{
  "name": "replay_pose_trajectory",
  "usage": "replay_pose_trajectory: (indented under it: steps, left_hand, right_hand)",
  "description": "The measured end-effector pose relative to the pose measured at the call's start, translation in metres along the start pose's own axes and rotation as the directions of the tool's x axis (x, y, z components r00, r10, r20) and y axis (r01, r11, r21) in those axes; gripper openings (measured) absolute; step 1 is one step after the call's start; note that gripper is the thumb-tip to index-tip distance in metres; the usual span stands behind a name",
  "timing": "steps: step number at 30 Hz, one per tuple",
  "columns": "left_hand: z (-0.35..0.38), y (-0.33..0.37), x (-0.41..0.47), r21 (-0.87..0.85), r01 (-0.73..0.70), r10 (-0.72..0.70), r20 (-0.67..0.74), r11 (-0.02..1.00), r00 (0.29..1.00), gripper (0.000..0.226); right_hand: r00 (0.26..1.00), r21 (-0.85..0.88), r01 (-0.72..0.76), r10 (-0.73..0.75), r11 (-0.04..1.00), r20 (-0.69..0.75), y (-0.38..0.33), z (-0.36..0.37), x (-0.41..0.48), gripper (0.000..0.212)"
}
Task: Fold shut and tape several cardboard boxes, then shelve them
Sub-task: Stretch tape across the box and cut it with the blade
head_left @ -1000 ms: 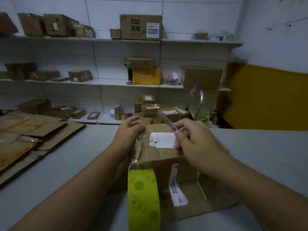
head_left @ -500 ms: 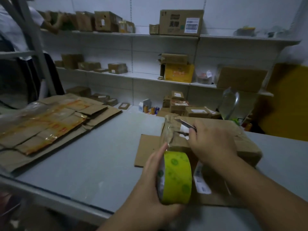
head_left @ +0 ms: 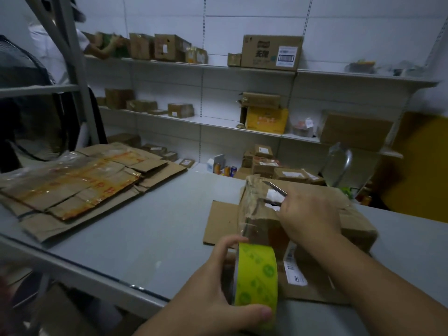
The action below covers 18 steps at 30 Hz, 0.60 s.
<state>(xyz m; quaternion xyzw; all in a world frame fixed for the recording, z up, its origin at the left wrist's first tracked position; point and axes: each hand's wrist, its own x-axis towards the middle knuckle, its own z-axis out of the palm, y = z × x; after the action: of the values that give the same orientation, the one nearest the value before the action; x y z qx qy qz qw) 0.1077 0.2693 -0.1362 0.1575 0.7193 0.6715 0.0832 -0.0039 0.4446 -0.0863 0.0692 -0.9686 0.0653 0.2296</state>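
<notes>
On the gray table (head_left: pixel 126 241), near the front edge, the left hand (head_left: pixel 213 294) is wrapped around a roll of tape (head_left: pixel 257 277), thumb under it & fingers curled over the top. The roll is round, yellow-green w/ darker green spots, and it stands on its edge. A clear, shiny strip of tape (head_left: pixel 249 214) runs up from the roll to the near end of the brown box (head_left: pixel 349 214). The strip looks wrinkly where it sticks on the box. The box is just behind the roll, between the 2 hands, and lies on a flat piece of cardboard (head_left: pixel 223 221). The right hand (head_left: pixel 308 214) rests on top of the box and grips small scissors (head_left: pixel 275 195); the thin metal blades are a bit apart, right by the strip and over a white label. The box is dull brown, a bit dented, w/ soft corners. Another white label w/ a barcode (head_left: pixel 294 270) is on the flat cardboard below. To the left lies a pile of flat boxes (head_left: pixel 80 187), brown w/ glossy orange tape. Behind the table, white shelves (head_left: pixel 242 69) hold more brown boxes.
</notes>
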Motion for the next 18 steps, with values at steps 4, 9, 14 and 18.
replay_pose_trajectory:
  steps: [4,9,14,18]
  left_hand:
    - [0.006,-0.004,0.006,0.003,-0.042,0.042,-0.058,0.999,0.997,0.074]
    - [0.005,-0.013,0.01,-0.081,-0.055,0.049,-0.076,0.995,0.996,0.07]
    - [0.003,-0.013,0.009,-0.093,-0.085,0.076,-0.091,0.992,0.993,0.07]
    - [0.001,-0.013,0.006,-0.084,-0.103,0.093,-0.113,0.991,0.989,0.069]
  right_hand:
    - [0.994,0.085,0.054,-0.062,0.995,0.09,0.002,-0.012,0.001,0.02]
    - [0.903,0.024,0.411,-0.411,0.911,0.125,-0.007,-0.056,-0.022,0.008]
    - [0.803,-0.194,0.571,-0.492,0.798,0.338,0.004,-0.043,-0.043,0.032]
    - [0.802,-0.29,0.482,-0.283,0.827,0.526,0.043,-0.031,-0.061,0.024]
